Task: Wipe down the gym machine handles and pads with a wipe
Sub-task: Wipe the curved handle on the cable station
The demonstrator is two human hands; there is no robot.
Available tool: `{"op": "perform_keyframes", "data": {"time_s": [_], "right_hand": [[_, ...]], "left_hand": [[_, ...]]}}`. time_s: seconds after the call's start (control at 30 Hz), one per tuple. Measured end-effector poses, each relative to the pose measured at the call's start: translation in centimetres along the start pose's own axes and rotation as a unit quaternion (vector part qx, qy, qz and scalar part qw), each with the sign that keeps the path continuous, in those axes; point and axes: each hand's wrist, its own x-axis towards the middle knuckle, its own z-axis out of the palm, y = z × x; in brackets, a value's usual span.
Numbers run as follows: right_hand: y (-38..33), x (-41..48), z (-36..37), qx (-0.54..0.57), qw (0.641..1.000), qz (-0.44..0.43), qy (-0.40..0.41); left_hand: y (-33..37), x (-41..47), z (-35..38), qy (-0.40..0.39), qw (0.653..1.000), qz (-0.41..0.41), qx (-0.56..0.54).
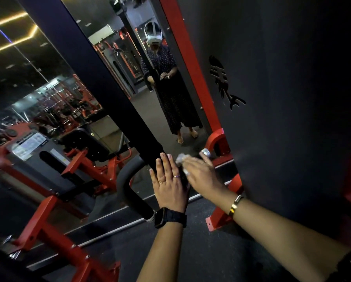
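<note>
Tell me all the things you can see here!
handle: one, black, curved, low centre
wipe: one, white, in the right hand
end cap: one, silver, just beyond the right hand
machine frame: one, red, lower left
panel: one, black, right side
mirror: one, reflective, wall ahead
watch: one, black, left wrist
bracelet: one, gold, right wrist
left hand: one, fingers straight, against the handle
right hand: one, holds the wipe
</note>
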Motion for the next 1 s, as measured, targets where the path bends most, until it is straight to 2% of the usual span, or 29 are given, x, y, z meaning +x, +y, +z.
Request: {"op": "perform_keyframes", "data": {"time_s": [0.1,0.27,0.5,0.6,0.7,0.8,0.9,0.97,1.0], "right_hand": [[-0.8,-1.1,0.9,-0.007,0.998,-0.065,0.008],[3.6,-2.5,-0.3,-0.078,0.985,-0.150,0.037],[6.8,-1.9,-1.6,-0.143,0.987,-0.009,0.078],[4.7,-2.4,0.0,-0.136,0.981,-0.073,0.119],[2.3,-3.6,1.8,-0.075,0.982,-0.158,0.074],[3.3,-4.6,1.2,-0.074,0.981,-0.170,0.062],[5.9,-5.0,0.4,-0.097,0.986,-0.129,0.050],[6.3,-5.3,0.5,-0.071,0.995,-0.032,0.055],[6.1,-5.5,0.8,-0.038,0.995,0.057,0.070]], "left_hand": [[0.0,0.0,0.2,0.014,1.000,-0.001,-0.002],[-0.1,0.1,0.1,-0.002,1.000,0.001,-0.008],[0.1,0.1,0.2,-0.008,1.000,-0.008,-0.009],[0.0,0.0,0.3,-0.002,1.000,-0.002,0.004],[-0.2,-0.1,0.7,0.014,1.000,0.002,0.001],[-0.1,0.0,0.5,0.001,1.000,-0.002,0.006],[-0.2,0.0,0.2,-0.009,1.000,0.002,0.002],[-0.2,0.1,0.2,-0.009,1.000,-0.006,-0.002],[-0.1,0.1,0.2,-0.007,1.000,-0.008,-0.003]]}}
